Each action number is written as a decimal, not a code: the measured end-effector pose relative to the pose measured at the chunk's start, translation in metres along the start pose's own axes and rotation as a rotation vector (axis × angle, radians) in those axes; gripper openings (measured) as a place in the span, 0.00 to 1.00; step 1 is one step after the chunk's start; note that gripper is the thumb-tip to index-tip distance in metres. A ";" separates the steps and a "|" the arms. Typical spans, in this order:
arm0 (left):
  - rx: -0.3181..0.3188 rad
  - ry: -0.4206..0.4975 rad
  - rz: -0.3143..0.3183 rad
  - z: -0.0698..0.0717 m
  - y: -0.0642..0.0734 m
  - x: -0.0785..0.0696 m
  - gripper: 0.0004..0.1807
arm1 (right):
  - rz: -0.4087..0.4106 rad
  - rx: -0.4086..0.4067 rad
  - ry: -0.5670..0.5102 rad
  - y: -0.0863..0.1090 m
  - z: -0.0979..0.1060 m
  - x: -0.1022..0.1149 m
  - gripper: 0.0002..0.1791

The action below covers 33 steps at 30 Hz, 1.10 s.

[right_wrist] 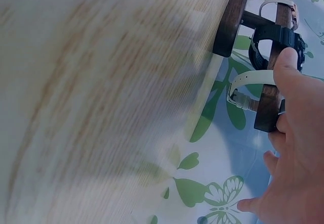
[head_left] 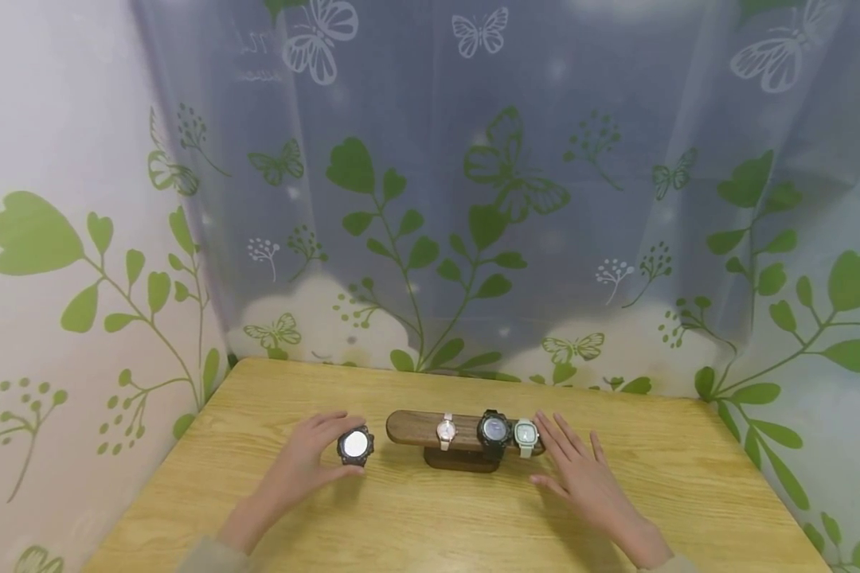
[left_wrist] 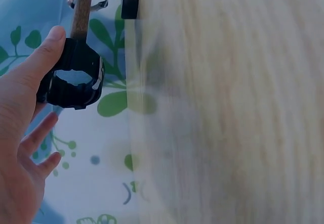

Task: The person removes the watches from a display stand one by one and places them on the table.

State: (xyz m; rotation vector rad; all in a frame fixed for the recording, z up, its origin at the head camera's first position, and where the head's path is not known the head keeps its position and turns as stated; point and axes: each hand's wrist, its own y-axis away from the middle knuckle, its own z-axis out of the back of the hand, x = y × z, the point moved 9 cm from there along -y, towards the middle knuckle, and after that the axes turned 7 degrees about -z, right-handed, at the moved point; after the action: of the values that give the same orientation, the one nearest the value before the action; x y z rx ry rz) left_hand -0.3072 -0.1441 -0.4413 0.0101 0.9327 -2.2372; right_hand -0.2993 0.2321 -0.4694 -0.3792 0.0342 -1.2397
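My left hand (head_left: 297,465) pinches a black sports watch (head_left: 356,446) between thumb and fingers, left of the wooden watch stand (head_left: 408,427). The watch's strap forms a closed loop in the left wrist view, where the thumb lies along the black band (left_wrist: 76,57). On the stand's bar sit a slim pale watch (head_left: 446,430), another black sports watch (head_left: 494,430) and a square white watch (head_left: 526,434). With fingers extended, my right hand (head_left: 591,481) is at the bar's right end, its index fingertip beside the white watch. Its other fingers spread away from the bar.
The stand's dark base (head_left: 462,460) rests on a light wooden table (head_left: 416,525). Behind the table hangs a curtain (head_left: 430,239) printed with leaves and butterflies, and similar sheets cover both sides.
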 end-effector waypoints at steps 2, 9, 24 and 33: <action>0.004 -0.003 -0.016 -0.002 0.002 -0.004 0.40 | -0.001 0.001 -0.006 0.000 0.001 0.000 0.49; 0.026 -0.027 -0.062 -0.009 0.004 -0.018 0.41 | 0.016 -0.023 -0.005 0.002 0.005 0.004 0.50; 0.108 0.034 -0.089 -0.032 -0.003 -0.044 0.41 | -0.015 0.026 0.019 0.000 -0.002 -0.001 0.50; 0.136 0.055 -0.151 -0.050 -0.015 -0.065 0.40 | 0.014 -0.013 0.026 0.001 0.000 0.000 0.51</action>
State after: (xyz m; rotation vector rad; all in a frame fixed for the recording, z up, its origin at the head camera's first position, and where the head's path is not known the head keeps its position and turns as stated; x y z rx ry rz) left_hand -0.2797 -0.0666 -0.4522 0.0651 0.8325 -2.4480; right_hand -0.2984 0.2324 -0.4702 -0.3737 0.0674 -1.2307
